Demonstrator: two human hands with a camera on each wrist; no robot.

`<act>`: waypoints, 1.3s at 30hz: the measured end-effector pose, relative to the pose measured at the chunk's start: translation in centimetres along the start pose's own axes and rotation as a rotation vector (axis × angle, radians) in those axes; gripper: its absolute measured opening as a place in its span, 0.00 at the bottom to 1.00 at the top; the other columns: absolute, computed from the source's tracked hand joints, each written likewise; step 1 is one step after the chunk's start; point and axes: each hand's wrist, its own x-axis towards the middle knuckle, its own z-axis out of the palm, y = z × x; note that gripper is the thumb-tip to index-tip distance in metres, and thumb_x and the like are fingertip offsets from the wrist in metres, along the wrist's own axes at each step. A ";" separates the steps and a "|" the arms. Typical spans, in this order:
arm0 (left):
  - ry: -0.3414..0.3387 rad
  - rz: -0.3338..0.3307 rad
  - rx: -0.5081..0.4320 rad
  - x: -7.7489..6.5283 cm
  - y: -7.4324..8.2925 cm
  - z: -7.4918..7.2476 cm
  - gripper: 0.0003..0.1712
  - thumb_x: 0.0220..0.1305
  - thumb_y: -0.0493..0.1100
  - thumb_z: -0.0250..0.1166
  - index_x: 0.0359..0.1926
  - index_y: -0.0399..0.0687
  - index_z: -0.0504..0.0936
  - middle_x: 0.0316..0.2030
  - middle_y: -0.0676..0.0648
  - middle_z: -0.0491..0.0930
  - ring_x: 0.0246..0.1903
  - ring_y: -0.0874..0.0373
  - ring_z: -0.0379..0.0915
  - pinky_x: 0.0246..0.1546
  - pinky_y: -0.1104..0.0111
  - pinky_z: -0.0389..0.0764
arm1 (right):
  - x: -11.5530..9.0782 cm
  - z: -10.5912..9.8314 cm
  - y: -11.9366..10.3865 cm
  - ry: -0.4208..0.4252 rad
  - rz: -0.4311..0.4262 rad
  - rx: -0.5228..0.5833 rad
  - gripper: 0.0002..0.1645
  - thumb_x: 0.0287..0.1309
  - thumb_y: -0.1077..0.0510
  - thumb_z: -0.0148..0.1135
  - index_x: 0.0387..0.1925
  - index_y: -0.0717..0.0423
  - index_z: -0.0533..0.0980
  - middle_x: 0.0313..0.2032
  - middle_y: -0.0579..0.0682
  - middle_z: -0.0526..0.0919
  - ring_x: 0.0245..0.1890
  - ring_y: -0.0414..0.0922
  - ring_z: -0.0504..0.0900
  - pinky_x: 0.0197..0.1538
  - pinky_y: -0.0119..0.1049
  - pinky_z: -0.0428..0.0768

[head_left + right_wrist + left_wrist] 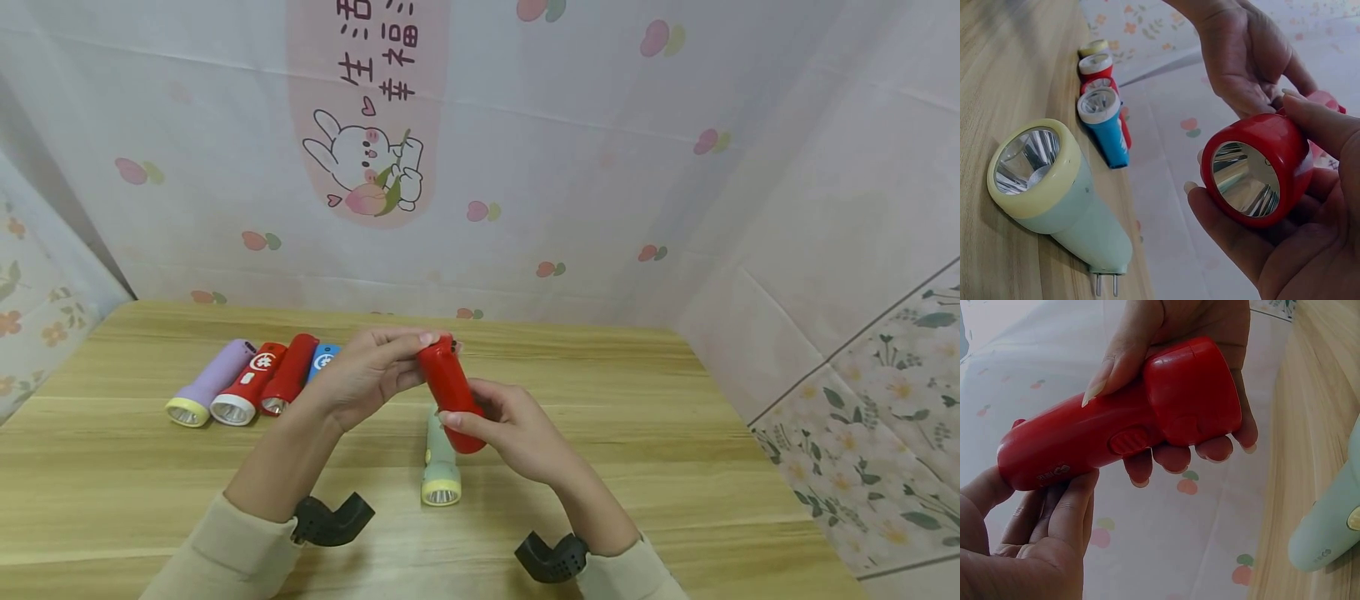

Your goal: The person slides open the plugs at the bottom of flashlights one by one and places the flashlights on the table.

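A person's two hands hold a red flashlight [452, 385] between them, raised above a table. The right hand [517, 429] grips the lens end, its thumb over one side and its fingers curled under the other. The left hand [372, 367] pinches the tail end between thumb and fingers. The flashlight slants, tail farther from the person and lens end nearer; its ridged switch [1129, 442] shows on the side, between the two grips.

Beneath it, apart from the hands, a mint-green flashlight [440, 468] with a yellow rim lies on the wooden table [637, 433], two metal prongs [1099, 285] sticking out of its tail. Off to the left, four more lie close together in a row: lavender [217, 375], white-rimmed red [251, 386], all-red [292, 375] and blue [322, 358], the last partly hidden by the left arm.

Beige sleeves [225, 550] and black wrist mounts [330, 521] frame the forearms. Behind the table hangs a white cloth [562, 150] printed with small fruits and a cartoon rabbit [360, 154]; flower-patterned panels [885, 417] stand at right.
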 end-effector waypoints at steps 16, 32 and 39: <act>0.011 -0.014 -0.008 0.0 -0.2 0.1 0.21 0.75 0.41 0.57 0.62 0.33 0.78 0.48 0.52 0.87 0.52 0.55 0.84 0.56 0.66 0.83 | 0.0 0.1 0.1 0.002 0.003 -0.014 0.22 0.68 0.49 0.63 0.59 0.52 0.78 0.47 0.51 0.87 0.42 0.46 0.86 0.49 0.39 0.85; 0.026 -0.020 0.006 0.0 -0.1 0.4 0.25 0.75 0.41 0.57 0.66 0.27 0.72 0.50 0.50 0.87 0.55 0.54 0.82 0.58 0.64 0.82 | 0.0 0.0 0.1 0.001 -0.006 -0.022 0.22 0.67 0.50 0.64 0.59 0.53 0.79 0.46 0.52 0.87 0.41 0.45 0.87 0.49 0.39 0.85; 0.043 -0.025 0.020 0.0 -0.2 0.4 0.23 0.75 0.42 0.59 0.64 0.31 0.76 0.52 0.48 0.87 0.57 0.52 0.81 0.59 0.63 0.82 | -0.1 0.0 0.1 0.001 0.007 -0.025 0.22 0.67 0.50 0.64 0.59 0.53 0.79 0.47 0.51 0.87 0.41 0.45 0.86 0.49 0.40 0.85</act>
